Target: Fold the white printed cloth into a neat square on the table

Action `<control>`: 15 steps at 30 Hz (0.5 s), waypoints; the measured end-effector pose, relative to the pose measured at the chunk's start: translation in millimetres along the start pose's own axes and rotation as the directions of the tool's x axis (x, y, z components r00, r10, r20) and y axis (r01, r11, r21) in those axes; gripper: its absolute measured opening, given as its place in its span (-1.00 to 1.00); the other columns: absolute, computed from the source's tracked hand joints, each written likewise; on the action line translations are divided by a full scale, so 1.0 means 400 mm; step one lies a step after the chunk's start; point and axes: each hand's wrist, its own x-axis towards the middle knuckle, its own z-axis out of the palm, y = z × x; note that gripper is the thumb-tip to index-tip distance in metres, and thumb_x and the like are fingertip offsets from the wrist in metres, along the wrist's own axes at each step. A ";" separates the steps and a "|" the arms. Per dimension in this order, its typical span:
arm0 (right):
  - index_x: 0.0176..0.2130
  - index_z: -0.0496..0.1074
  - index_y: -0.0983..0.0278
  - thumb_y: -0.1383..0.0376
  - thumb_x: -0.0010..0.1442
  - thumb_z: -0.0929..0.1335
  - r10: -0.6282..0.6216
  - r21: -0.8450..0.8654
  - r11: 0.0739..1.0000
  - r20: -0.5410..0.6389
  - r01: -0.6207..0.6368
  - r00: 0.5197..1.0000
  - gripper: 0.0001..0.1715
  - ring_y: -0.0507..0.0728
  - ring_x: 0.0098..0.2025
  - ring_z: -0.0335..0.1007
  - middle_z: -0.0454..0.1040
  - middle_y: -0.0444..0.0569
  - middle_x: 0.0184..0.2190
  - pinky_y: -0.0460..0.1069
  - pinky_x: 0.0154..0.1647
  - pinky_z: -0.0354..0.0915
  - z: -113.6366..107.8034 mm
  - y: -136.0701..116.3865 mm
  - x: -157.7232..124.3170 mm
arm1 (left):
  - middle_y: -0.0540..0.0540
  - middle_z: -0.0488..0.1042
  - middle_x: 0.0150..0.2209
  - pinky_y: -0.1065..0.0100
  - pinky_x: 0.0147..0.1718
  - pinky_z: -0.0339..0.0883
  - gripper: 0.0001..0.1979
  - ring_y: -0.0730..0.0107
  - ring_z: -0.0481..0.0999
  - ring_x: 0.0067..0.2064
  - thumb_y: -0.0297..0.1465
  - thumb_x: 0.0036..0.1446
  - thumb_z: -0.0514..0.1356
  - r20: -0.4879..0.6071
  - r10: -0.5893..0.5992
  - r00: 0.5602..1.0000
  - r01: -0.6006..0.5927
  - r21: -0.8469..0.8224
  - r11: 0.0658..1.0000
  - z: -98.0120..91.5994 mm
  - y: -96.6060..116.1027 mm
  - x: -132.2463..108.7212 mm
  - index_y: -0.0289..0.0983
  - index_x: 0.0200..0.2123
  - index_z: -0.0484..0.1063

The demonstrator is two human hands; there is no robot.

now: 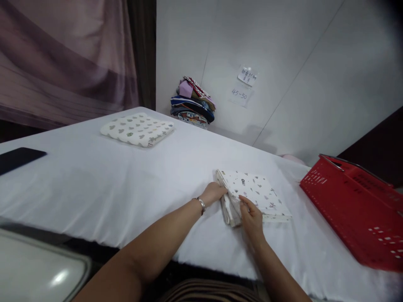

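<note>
A white cloth (pixel 256 191) with small printed plants and figures lies folded in layers on the table, in front of me. My left hand (pixel 214 192) is closed on its left edge, the fingertips tucked among the layers. At the near left corner my right hand (pixel 252 214) pinches the top layer between thumb and finger, lifting it slightly. Beneath that raised part the lower layers show at the side. Farther off to the left rests a second folded cloth (pixel 137 129), white with grey cloud-like shapes, touched by neither hand.
A red plastic basket (pixel 352 209) with a metal handle stands at the right. A dark flat object (pixel 20 158) lies at the left edge of the white-covered table (pixel 151 180). Behind the table are a pile of folded fabrics (pixel 192 102) and a wall with paper notes (pixel 241 95).
</note>
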 end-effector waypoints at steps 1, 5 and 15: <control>-0.12 0.47 0.32 0.19 0.12 0.22 -0.073 -0.038 0.997 0.020 0.074 0.997 -0.58 0.16 -0.29 0.44 0.53 0.01 -0.29 0.03 -0.29 0.38 0.003 0.002 -0.007 | 0.04 0.27 -0.65 0.49 -0.62 0.05 -0.82 0.51 0.27 -0.54 -0.34 -0.12 0.16 -0.020 0.014 1.000 -0.013 0.035 0.999 -0.001 -0.003 0.000 -0.31 -0.64 0.29; 0.05 0.34 0.24 0.24 0.16 0.21 -0.285 -0.224 0.917 0.207 0.329 0.936 -0.53 0.15 -0.11 0.41 0.45 0.01 -0.07 0.02 -0.13 0.36 0.011 0.002 -0.034 | 0.03 0.25 -0.68 0.47 -0.62 0.02 -0.81 0.49 0.27 -0.54 -0.35 -0.16 0.17 -0.070 0.005 0.998 0.005 0.144 0.990 -0.005 -0.007 0.005 -0.31 -0.69 0.28; 0.09 0.27 0.21 0.29 0.18 0.18 -0.317 -0.369 0.833 0.293 0.413 0.902 -0.52 0.16 -0.15 0.43 0.48 -0.01 -0.12 0.01 -0.18 0.36 0.018 -0.012 -0.042 | 0.09 0.16 -0.75 0.50 -0.70 -0.04 -0.81 0.61 0.11 -0.68 -0.47 -0.08 0.13 -0.048 -0.088 0.995 0.078 -0.172 0.982 0.012 0.012 0.016 -0.31 -0.68 0.22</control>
